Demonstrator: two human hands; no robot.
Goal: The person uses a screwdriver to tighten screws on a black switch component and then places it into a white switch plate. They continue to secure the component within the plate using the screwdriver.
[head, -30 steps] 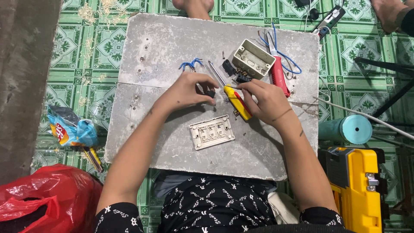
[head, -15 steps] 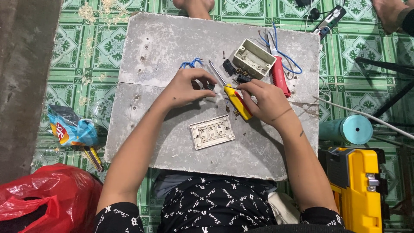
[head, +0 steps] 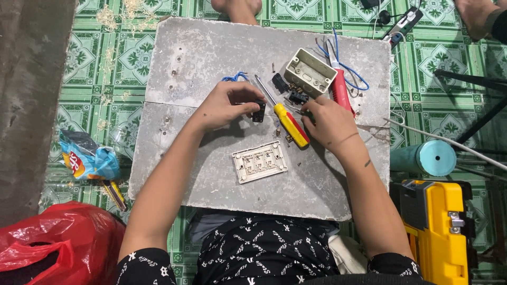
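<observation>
overhead, the left hand pinches a small black switch part over the grey slab, while the right hand, fingers curled, rests empty beside the yellow-handled screwdriver, above the white switch plate.

A small black switch module sat pinched in the fingertips of the left hand, held just above the grey slab, its dark boxy body upright and partly hidden by the fingers. Just beside it to the right lay a screwdriver with a yellow-and-red handle, its metal shaft pointing up-left toward the far edge. The right hand rested against the handle's right side, fingers curled near small loose black parts
</observation>
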